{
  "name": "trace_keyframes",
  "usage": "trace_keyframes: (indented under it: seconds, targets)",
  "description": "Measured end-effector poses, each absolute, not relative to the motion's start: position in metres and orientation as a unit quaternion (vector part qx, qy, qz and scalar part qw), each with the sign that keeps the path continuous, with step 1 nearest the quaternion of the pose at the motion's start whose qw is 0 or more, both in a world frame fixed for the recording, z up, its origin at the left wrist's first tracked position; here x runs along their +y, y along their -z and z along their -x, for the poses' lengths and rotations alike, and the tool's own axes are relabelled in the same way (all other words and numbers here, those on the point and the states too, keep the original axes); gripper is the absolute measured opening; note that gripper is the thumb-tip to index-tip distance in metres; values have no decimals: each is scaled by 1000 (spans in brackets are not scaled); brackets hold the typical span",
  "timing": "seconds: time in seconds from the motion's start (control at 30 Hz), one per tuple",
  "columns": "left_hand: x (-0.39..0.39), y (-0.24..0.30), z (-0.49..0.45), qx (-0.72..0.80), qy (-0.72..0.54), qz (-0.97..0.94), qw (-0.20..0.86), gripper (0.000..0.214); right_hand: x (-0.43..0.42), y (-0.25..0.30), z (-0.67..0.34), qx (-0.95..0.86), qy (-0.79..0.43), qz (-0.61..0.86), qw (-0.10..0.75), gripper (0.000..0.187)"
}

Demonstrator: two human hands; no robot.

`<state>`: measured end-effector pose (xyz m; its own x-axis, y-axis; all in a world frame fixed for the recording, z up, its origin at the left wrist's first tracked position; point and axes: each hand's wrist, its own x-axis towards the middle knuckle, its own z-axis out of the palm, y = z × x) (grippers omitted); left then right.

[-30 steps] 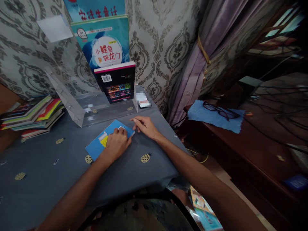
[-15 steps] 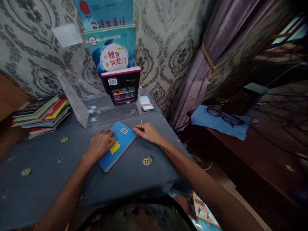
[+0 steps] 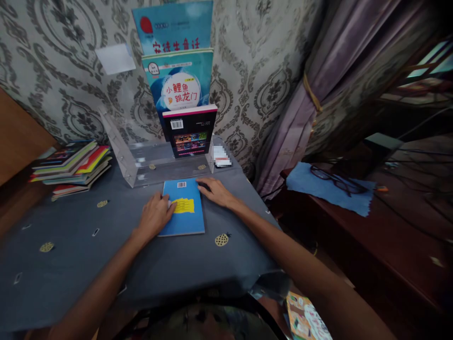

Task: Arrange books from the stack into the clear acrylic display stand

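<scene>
A blue book with a yellow patch and a barcode lies on the grey tablecloth, squared toward me. My left hand grips its left edge, thumb across the cover and fingers curled at the side. At the top right corner my right hand pinches the book between thumb and fingers; the fingertips are partly hidden. Just behind stands a clear acrylic rack. In its right part a black book with a pink edge leans in front of a teal picture book and a taller blue book.
To the left is a stack of books. A phone with a blurred screen lies right of the rack. Glasses rest on a blue cloth on a dark red cabinet. More books show below the table's front edge.
The blue book has turned from a slant to nearly straight, with both hands on it. My view has shifted slightly, so the surroundings appear farther right and a little lower.
</scene>
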<state>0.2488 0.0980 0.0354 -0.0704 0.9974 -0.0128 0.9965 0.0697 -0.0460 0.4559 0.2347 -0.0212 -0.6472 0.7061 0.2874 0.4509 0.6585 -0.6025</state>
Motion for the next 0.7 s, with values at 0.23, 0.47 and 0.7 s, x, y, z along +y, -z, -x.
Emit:
trace_keyframes:
  seconds: [0.23, 0.47, 0.7]
  targets:
    - [112, -26, -242, -719, 25, 694, 1, 40, 243, 27, -448, -886, -204, 345, 235, 44]
    - [98, -27, -246, -644, 45, 763, 41, 37, 240, 31, -448, -882, -193, 351, 249, 41]
    - [75, -10, -275, -500, 90, 860, 46, 41, 240, 32, -449, -891, -175, 346, 235, 44]
